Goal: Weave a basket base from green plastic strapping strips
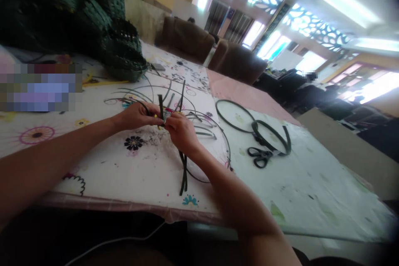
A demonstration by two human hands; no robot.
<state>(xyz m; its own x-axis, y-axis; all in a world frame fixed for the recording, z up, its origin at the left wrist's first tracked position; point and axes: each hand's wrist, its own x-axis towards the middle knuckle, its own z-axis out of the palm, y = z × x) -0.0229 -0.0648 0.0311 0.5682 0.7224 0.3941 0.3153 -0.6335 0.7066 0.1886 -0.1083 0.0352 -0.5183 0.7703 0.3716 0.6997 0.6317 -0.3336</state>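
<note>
Above the flowered tablecloth, my left hand (141, 116) and my right hand (183, 131) meet, fingers pinched. Both are closed on dark green weaving strips (161, 106), one of which stands upright between them. Small yellow and red bits show at the fingertips, too blurred to name. More strip ends (183, 174) hang below my right hand toward the table's front. Around and behind the hands, thin strips fan out and curve in a wide loop over the cloth. My fingers hide the place where the held strips cross.
Black-handled scissors (260, 157) lie at right beside a coiled dark strip (288, 143) and a thin ring (217, 110). Dark green woven baskets (124, 56) are piled at the back left. Brown chairs (187, 41) stand beyond the table. A white cable (115, 240) runs below its front edge.
</note>
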